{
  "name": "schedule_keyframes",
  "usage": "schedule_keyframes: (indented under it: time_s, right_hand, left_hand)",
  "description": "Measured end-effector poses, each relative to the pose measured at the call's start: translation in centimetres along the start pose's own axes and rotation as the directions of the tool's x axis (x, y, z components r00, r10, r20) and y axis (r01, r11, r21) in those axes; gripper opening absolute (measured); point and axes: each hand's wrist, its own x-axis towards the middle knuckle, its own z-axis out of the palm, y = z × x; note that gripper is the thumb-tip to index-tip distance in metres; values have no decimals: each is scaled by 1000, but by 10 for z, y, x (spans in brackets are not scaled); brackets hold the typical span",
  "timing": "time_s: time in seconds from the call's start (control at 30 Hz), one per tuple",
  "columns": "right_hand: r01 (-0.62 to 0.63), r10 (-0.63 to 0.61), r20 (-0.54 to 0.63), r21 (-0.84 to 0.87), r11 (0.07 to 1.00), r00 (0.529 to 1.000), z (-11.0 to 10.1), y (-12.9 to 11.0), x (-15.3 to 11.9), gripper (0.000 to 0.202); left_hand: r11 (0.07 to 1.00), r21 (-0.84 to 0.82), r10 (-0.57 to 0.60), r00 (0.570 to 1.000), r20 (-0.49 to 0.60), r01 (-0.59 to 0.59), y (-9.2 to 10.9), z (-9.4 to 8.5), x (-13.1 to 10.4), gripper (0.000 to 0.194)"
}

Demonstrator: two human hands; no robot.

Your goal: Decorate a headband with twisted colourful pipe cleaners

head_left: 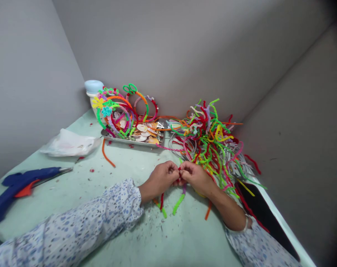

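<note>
My left hand [163, 178] and my right hand [198, 178] meet above the table, fingertips pinched together on a red pipe cleaner [180, 169]. Most of it is hidden behind my fingers. Below the hands, a green and purple pipe cleaner [179, 204] and a short red end [162, 202] stick out; whether these belong to the held piece I cannot tell. An orange end [208, 210] shows under my right wrist. Close beyond my right hand lies a large tangled heap of colourful pipe cleaners [213, 148].
Several pipe-cleaner-wrapped headbands [146, 107] stand in a metal tray [129, 142] holding shell-like pieces. A white bottle with a blue cap [94, 86] is behind. At left lie a plastic bag [71, 144] and a blue glue gun [26, 185]. A flat black object [268, 222] lies right.
</note>
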Motion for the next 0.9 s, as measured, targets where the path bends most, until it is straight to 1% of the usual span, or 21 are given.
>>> schedule_keyframes:
  time_s: [0.3, 0.53, 0.77, 0.9]
  right_hand:
    - [-5, 6, -7, 100, 995, 1000, 0, -3, -1, 2]
    - [-29, 33, -27, 147, 989, 999, 2, -5, 0, 5]
    - [-12, 19, -35, 180, 984, 999, 2, -6, 0, 6]
    - [-26, 29, -18, 166, 986, 999, 2, -4, 1, 4]
  left_hand:
    - [994, -108, -28, 999, 23, 30, 9, 0, -1, 3]
    - [989, -144, -27, 999, 35, 31, 8, -1, 2, 3]
    - [986, -161, -37, 998, 43, 43, 10, -2, 2, 1]
    - [982, -183, -42, 999, 29, 47, 10, -3, 1, 6]
